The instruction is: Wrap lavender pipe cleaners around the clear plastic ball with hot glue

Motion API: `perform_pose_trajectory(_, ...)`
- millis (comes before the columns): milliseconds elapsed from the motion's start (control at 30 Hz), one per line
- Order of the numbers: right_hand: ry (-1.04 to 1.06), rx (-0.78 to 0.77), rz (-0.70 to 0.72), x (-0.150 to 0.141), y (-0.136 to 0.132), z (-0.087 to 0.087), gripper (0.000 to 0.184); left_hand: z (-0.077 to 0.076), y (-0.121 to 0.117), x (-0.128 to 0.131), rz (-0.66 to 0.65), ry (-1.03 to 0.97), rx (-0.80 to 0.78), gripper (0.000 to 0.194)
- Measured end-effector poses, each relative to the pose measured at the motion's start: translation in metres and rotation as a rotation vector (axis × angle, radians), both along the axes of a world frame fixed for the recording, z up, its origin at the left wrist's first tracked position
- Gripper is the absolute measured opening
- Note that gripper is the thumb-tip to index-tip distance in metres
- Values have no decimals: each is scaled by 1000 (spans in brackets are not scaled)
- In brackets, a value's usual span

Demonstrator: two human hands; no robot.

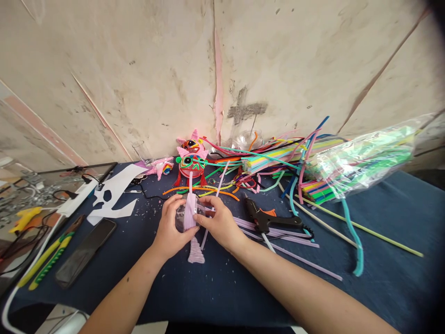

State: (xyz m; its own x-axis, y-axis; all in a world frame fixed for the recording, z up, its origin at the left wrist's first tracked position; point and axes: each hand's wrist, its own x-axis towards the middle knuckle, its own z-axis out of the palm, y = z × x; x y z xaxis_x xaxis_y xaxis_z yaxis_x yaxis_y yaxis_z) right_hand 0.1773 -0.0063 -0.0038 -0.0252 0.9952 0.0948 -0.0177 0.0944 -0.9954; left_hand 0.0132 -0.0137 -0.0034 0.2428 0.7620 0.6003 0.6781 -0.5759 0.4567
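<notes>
Between my two hands is a clear plastic ball (181,218) with a band of lilac pipe cleaners (189,212) running across its front. My left hand (174,227) is wrapped around the ball's left side, thumb low on it. From the right, my right hand (217,220) presses thumb and fingers on the band and the ball's edge. One lilac stem end sticks up above the ball. Just below the ball lies a lilac fan-shaped piece (196,253). Loose lilac pipe cleaners (292,236) lie to the right of my right hand.
A black glue gun (266,218) lies right of my hands. Behind stand red lion-face ornaments (191,164). Bundled pipe cleaners (274,155) and a plastic bag of them (365,162) fill the back right. Left are a phone (85,253), pliers (52,257), cut white paper (114,197) and a power strip (76,197).
</notes>
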Motion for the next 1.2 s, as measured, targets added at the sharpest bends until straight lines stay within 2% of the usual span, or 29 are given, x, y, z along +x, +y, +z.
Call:
perform_pose_trajectory(233, -74, 32, 8, -1, -2, 1, 35, 1, -2, 4, 32, -55, 11, 49)
perform_pose_trajectory(467, -85, 27, -17, 1, 0, 5, 33, 2, -6, 6, 15, 1, 11, 50)
perform_pose_trajectory(700, -10, 18, -5, 2, 2, 8, 31, 1, -7, 6, 19, 14, -9, 53)
perform_pose_trajectory(933, -8, -14, 1, 3, 2, 7, 21, 2, -6, 5, 4, 21, -12, 52)
perform_pose_trajectory(1200, 48, -20, -6, 2, 4, 4, 25, 2, -6, 4, -7, 3, -30, 52)
